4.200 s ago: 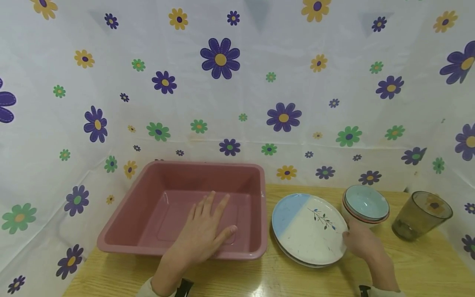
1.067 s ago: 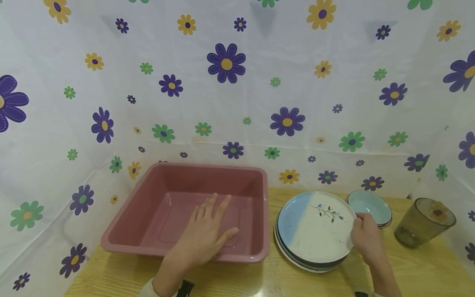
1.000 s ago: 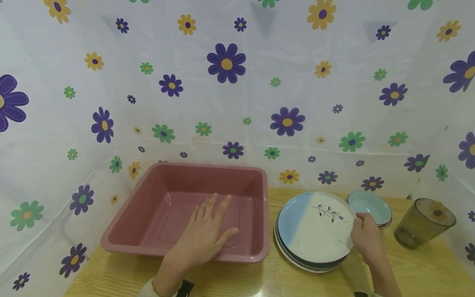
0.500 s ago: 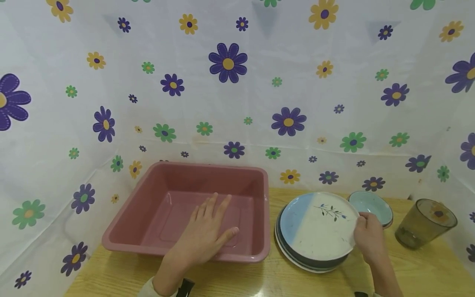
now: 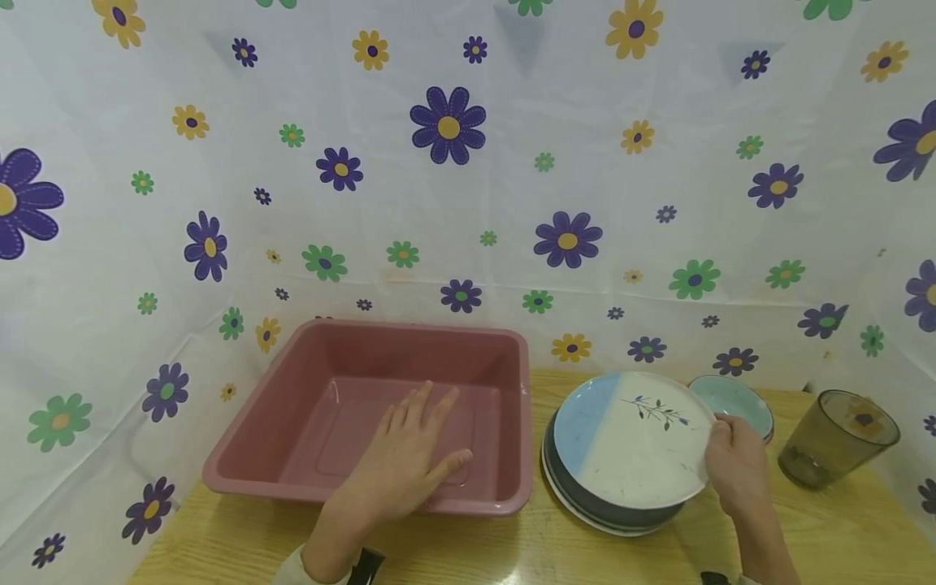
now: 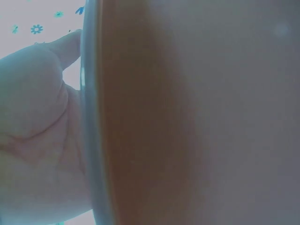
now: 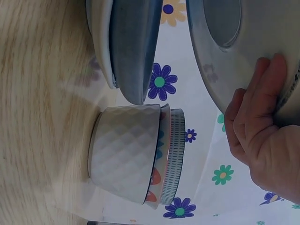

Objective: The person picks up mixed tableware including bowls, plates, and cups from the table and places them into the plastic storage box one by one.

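Note:
My right hand (image 5: 737,463) grips the right edge of a round blue-and-white plate (image 5: 636,447) with a leafy sprig on it. In the right wrist view the underside of this plate (image 7: 213,70) shows, with fingers (image 7: 262,89) against it. It is raised off a dark grey plate (image 7: 133,51), which rests on at least one pale plate (image 7: 101,42). My left hand (image 5: 398,467) lies across the near rim of a pink basin (image 5: 278,491), its fingers straight and spread. Close up in the left wrist view, the basin wall (image 6: 140,117) is blurred beside the palm (image 6: 37,126).
Behind my right hand stand stacked bowls (image 5: 731,406), a pale blue one on top. Further right a tinted glass tumbler (image 5: 812,455) stands on the wooden table (image 5: 468,552). A flowered curtain (image 5: 504,203) closes off the back and sides.
Over the last second the blue-and-white plate has risen and shifted right in my right hand, baring more of the dark plate beneath. My left hand has stayed in place.

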The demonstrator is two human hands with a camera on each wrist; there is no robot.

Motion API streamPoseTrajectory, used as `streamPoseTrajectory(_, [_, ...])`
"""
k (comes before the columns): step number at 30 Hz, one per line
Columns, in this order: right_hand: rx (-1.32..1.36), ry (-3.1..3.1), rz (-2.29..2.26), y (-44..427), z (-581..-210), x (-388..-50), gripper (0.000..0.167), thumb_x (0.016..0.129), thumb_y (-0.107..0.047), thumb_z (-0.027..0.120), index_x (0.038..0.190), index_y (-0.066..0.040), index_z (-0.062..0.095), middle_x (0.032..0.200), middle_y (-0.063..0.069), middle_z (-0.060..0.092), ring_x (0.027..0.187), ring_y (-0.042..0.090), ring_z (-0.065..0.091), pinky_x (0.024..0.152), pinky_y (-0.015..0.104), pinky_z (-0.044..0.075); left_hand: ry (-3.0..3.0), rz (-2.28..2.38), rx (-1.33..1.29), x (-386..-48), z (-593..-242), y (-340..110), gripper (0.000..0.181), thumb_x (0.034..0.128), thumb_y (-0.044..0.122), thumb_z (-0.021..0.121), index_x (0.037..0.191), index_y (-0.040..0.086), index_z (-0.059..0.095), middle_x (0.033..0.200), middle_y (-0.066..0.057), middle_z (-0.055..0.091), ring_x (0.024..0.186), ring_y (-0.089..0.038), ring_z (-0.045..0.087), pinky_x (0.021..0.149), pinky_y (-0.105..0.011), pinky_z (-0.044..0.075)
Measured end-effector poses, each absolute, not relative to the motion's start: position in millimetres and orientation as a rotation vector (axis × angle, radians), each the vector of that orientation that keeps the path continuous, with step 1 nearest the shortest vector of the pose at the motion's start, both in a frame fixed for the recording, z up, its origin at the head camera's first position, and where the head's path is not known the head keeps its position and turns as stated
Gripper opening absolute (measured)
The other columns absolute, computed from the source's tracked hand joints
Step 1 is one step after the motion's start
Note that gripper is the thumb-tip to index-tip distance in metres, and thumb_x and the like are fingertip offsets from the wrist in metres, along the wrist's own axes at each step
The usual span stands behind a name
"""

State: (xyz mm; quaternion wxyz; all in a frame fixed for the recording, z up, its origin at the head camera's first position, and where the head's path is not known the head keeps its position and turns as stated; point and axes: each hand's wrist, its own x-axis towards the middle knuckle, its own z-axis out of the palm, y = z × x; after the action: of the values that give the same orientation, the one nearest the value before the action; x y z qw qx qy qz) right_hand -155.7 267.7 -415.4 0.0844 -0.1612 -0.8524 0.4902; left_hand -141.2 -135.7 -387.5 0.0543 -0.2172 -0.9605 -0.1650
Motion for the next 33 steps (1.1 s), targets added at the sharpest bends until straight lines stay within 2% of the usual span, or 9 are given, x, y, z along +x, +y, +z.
streamPoseTrajectory(7, [-0.496,-2.495,1.519,270,-410,-154,0.058,0.106,-0.023,0.017,0.142,0.021,0.029,0.125,0.037,0.047,0.07,0.009,0.055,0.058,0.02,0.051,-2.905,-0.489,-0.7,-142,-387,-135,0.07,0.0993,0.052,0.051,0.154,0.012,0.033,0.157,-0.027,0.026,0.14,-0.048,0.032,0.113,-0.063,0.027])
streamPoseTrajectory(18, [-0.572,-2.4,1.622,273,-405,-153,0.059,0.106,-0.025,0.018,0.144,0.018,0.032,0.131,0.037,0.045,0.066,-0.004,0.054,0.058,0.017,0.052,-2.903,-0.497,-0.707,-142,-384,-134,0.068,0.099,0.049,0.053,0.152,0.01,0.036,0.157,-0.025,0.029,0.14,-0.047,0.034,0.113,-0.062,0.029])
streamPoseTrajectory(33, [-0.55,-2.348,1.741,273,-401,-150,0.06,0.107,-0.027,0.02,0.147,0.016,0.029,0.127,0.033,0.047,0.067,0.002,0.059,0.058,0.022,0.056,-2.806,-0.527,-0.719,-141,-380,-134,0.061,0.0984,0.042,0.058,0.147,0.009,0.044,0.15,-0.023,0.04,0.135,-0.042,0.043,0.11,-0.058,0.037])
